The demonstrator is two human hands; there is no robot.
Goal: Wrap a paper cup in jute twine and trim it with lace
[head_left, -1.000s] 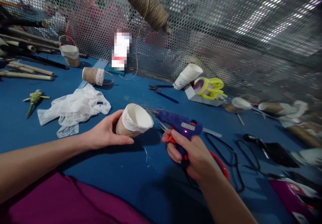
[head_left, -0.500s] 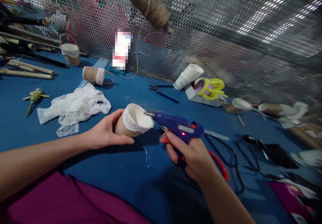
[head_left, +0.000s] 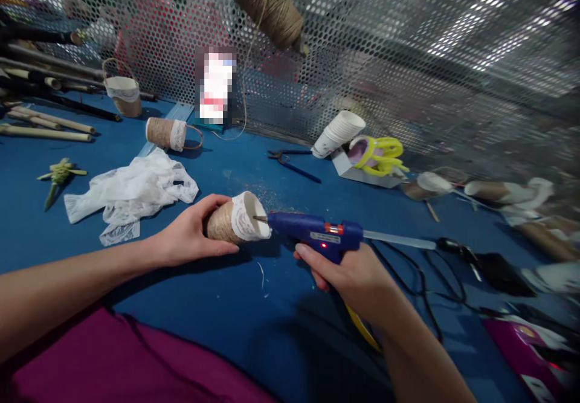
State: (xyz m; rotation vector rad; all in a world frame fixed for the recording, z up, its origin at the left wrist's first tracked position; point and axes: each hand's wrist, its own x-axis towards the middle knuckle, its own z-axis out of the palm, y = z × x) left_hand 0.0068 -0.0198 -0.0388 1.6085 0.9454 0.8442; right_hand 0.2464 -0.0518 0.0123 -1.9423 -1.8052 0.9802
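Note:
My left hand (head_left: 190,237) is closed around a paper cup (head_left: 235,225) wrapped in jute twine with a white lace band at its rim; the cup lies on its side, mouth facing right. My right hand (head_left: 351,273) grips a blue hot glue gun (head_left: 312,232) whose red light is on. The gun's metal nozzle sits just inside the cup's rim. Both hands rest low over the blue table (head_left: 254,324).
Crumpled white lace (head_left: 131,191) lies left of the cup. Two finished twine cups with handles (head_left: 170,134) (head_left: 120,92), bamboo sticks (head_left: 45,128), pliers (head_left: 292,161), stacked white cups (head_left: 338,134), yellow tape holder (head_left: 378,155) and scissors (head_left: 453,252) lie around. A twine spool (head_left: 265,7) hangs on the perforated metal wall.
The glue gun has swung left and levelled out, its nozzle going from beside the cup into the cup's rim. The left hand has tipped the cup flatter.

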